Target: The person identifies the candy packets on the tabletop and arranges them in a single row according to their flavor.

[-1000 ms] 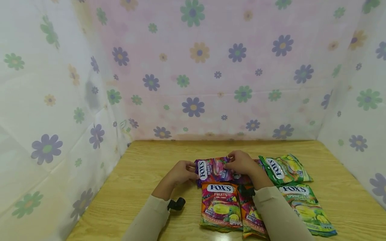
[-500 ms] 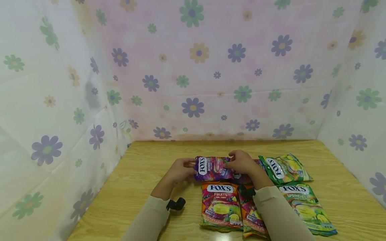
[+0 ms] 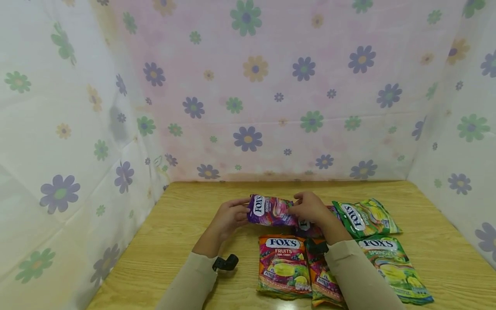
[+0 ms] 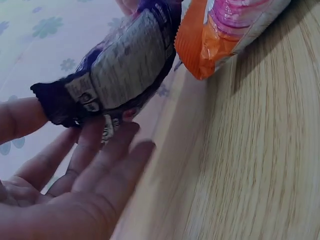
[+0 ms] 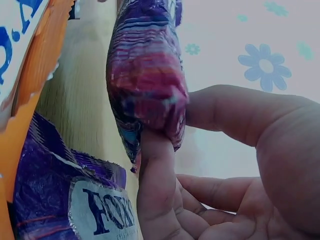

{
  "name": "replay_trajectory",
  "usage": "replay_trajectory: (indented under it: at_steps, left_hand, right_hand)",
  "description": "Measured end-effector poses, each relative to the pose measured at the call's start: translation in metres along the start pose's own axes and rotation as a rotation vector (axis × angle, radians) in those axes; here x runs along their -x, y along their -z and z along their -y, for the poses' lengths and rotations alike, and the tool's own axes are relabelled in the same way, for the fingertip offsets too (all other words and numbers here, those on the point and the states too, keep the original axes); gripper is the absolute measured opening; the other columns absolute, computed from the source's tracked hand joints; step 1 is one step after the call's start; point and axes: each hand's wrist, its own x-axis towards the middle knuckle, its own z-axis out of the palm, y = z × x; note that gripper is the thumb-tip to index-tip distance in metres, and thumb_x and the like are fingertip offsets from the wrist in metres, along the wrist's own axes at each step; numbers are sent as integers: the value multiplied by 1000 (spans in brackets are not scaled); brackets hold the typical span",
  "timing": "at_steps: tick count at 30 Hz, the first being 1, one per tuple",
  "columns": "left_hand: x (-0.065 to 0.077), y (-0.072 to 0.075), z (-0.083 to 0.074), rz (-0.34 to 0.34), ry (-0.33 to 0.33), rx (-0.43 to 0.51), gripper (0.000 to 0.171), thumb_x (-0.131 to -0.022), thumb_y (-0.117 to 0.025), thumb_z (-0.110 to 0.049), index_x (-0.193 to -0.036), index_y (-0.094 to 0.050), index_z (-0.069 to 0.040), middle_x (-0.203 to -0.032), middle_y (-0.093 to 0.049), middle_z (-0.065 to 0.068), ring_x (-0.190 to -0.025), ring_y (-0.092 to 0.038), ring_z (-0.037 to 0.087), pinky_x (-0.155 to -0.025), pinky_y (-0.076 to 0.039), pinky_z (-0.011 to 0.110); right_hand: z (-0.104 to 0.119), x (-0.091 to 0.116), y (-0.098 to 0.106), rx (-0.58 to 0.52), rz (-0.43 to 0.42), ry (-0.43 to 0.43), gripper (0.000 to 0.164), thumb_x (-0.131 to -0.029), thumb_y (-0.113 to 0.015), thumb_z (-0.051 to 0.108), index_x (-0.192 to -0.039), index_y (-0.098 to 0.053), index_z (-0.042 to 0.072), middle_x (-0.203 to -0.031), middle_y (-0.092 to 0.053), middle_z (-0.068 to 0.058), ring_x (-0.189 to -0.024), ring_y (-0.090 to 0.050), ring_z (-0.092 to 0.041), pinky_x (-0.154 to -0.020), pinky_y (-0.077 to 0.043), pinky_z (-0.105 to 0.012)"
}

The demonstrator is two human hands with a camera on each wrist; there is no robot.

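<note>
Between both hands a purple Fox's Berries candy bag (image 3: 272, 210) is held above the wooden table, its printed back (image 4: 131, 59) showing in the left wrist view. My left hand (image 3: 231, 216) grips its left end, one digit at the edge and other fingers against the back. At the right end, my right hand (image 3: 311, 210) pinches the bag (image 5: 147, 75) between thumb and a finger. A second purple candy bag (image 3: 305, 229) lies beneath the right hand, partly covered by it.
Nearer me lie two orange Fox's Fruits bags (image 3: 284, 268), the right one partly under the right sleeve. Two green Fox's Spring bags (image 3: 368, 217) lie to the right. Flowered cloth (image 3: 248, 103) walls the table (image 3: 186, 202) at the back and sides.
The held purple bag has risen off the table and tilted, its left end moving slightly away from me. My left hand has risen with it; the right hand has barely moved.
</note>
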Motion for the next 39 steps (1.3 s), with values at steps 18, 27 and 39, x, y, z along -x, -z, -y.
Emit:
replay_trajectory:
  at_steps: [18, 27, 39]
  left_hand:
    - [2, -1, -8, 79, -121, 444, 31, -106, -43, -9, -130, -61, 0, -136, -59, 12, -115, -60, 23, -87, -58, 27]
    - [9, 4, -9, 278, -197, 595, 44, -98, -30, -4, -113, -71, -6, -131, -63, 7, -118, -61, 19, -105, -52, 27]
    - [8, 5, -3, 297, -302, 496, 45, -107, -37, 6, -136, -64, -12, -141, -64, 6, -126, -62, 24, -103, -56, 44]
  right_hand:
    - [4, -3, -5, -204, 115, 9, 85, -88, -82, 22, -156, -37, -4, -138, -58, -32, -84, -76, -25, -81, -64, -45]
    - [10, -1, -9, -343, 125, -42, 66, -94, -77, 24, -147, -48, -4, -126, -62, -26, -80, -76, -27, -81, -64, -46]
    - [14, -1, -15, -491, 200, 9, 58, -98, -72, 34, -140, -52, -2, -115, -70, -21, -85, -78, -32, -84, -63, -45]
